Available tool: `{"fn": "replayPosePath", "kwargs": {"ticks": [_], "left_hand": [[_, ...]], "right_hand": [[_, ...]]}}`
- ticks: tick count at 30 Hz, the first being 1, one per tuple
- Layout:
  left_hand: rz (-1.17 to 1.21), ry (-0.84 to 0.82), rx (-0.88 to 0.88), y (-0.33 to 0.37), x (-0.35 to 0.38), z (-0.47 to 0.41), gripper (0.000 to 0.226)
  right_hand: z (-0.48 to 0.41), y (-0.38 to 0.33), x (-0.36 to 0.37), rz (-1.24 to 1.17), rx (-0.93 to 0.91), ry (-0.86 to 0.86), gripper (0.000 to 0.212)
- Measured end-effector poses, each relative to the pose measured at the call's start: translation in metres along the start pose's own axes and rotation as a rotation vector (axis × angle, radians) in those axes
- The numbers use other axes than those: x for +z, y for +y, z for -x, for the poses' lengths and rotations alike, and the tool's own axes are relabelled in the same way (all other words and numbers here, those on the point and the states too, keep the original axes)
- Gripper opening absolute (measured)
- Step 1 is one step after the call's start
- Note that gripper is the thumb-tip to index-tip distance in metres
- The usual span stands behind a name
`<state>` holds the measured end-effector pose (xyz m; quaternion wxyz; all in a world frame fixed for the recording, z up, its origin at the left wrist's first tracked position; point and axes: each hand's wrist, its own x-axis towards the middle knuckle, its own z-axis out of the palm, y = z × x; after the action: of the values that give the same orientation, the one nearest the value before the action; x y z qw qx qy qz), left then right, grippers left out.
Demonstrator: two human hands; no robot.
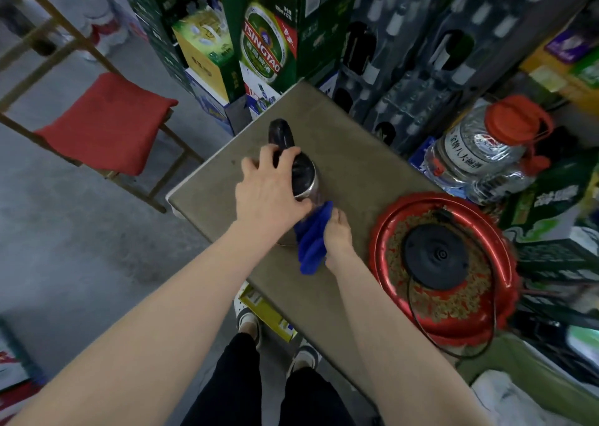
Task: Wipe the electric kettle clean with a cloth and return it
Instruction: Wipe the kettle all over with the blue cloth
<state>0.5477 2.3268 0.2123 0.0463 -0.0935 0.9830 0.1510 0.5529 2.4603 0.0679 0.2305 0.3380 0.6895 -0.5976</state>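
Floor (81,247): grey concrete, bare on the left side of the room.
Chair (107,124): a wooden-framed seat with a red cushion, standing on the floor well left of the surface.
Stacked cartons (262,46): green beer cases and a yellow box, piled against the far end of the surface; darker crates of bottles fill the wall to their right.
Surface (366,166): a small olive-brown top with rounded corners, running from the cartons toward the person.
Left hand (269,189): fingers spread and curled down over the top of the kettle, gripping it around the lid and the base of the handle.
Electric kettle (299,169): lies tipped on the surface near its left edge, its black handle pointing away toward the cartons, its steel body under the left hand.
Cloth (312,237): bright blue, bunched, pressed against the near side of the kettle body.
Right hand (338,234): closed around the cloth, fingers folded together, just right of the left wrist.
Red tray (379,247): round, with a scalloped rim and a speckled gold centre, on the right part of the surface, apart from the kettle.
Kettle base (436,257): a black disc in the middle of the tray, its cord looping over the near rim.
Water jug (486,146): a clear plastic bottle with a red cap and handle, beside the surface beyond the tray.
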Motion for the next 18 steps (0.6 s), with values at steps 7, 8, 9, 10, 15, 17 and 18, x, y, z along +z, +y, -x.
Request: {"fn": "replayPosePath", "kwargs": {"ticks": [7, 8, 9, 10, 15, 17, 18], "left_hand": [[-0.018, -0.053, 0.215, -0.014, 0.01, 0.014, 0.085], [0.007, -0.077, 0.266, -0.023, 0.009, 0.012, 0.086], [0.034, -0.119, 0.316, -0.031, 0.007, 0.008, 0.088], [0.054, -0.176, 0.365, -0.039, 0.005, 0.003, 0.091], [0.167, -0.329, 0.498, -0.062, -0.003, -0.02, 0.106], [0.229, -0.331, 0.425, -0.068, -0.002, -0.02, 0.118], [0.231, -0.327, 0.356, -0.071, -0.002, -0.018, 0.125]], "right_hand": [[0.024, 0.004, -0.048, 0.428, -0.038, -0.248, 0.042], [0.024, -0.011, -0.052, 0.495, -0.058, -0.232, 0.051], [0.021, -0.027, -0.056, 0.534, -0.126, -0.168, 0.061], [0.021, -0.047, -0.058, 0.545, -0.226, -0.093, 0.071], [0.015, -0.136, -0.039, 0.674, -0.664, -0.117, 0.097], [0.009, -0.154, -0.03, 0.806, -0.734, -0.217, 0.081], [0.006, -0.158, -0.026, 0.832, -0.747, -0.226, 0.069]]}}
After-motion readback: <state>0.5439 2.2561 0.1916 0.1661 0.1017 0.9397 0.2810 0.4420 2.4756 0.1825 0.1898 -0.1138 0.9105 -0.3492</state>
